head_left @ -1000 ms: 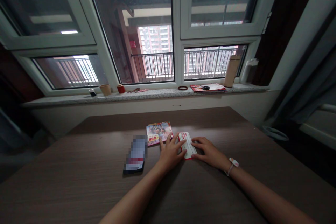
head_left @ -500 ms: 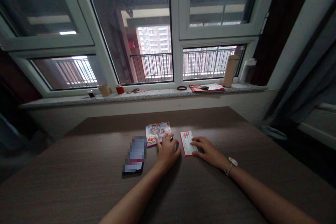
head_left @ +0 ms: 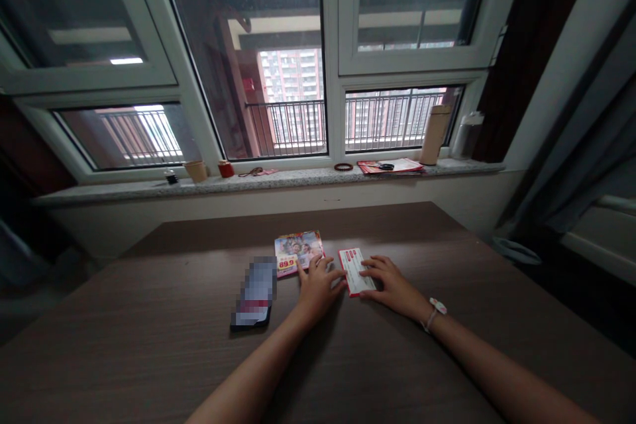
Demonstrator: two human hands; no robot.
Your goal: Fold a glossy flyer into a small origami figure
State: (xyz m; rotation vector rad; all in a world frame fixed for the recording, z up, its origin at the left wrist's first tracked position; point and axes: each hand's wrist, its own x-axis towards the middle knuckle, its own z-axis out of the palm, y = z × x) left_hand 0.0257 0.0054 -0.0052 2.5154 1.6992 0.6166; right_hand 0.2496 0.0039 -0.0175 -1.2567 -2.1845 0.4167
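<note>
Lying leftmost on the surface [head_left: 124,324], the phone [head_left: 254,293], its screen blurred out, is where it was half a second ago. Just right of it, the flyer [head_left: 293,248] printed with 89.9 also stays put, its price now easier to read. Most of the change is in the left hand [head_left: 320,288]: half a second ago it had drawn off toward the flyer, and it has now come back rightward, fingers loosely spread, the outer ones over the flyer's lower right corner, the thumb and index finger reaching the left edge of the red-edged white card [head_left: 350,271]. Whether those tips press on the card or stop just short, I cannot tell. That card lies flat between the two hands, turned only slightly since then, so the handling appears to be two-sided again, with the card framed rather than lifted. From its right side the right hand [head_left: 396,286] reaches over the edge, fingers spread on the card's face and thumb near its lower corner; how firmly it bears down does not show. Rightmost, a bracelet [head_left: 438,306] circles the right wrist.
</note>
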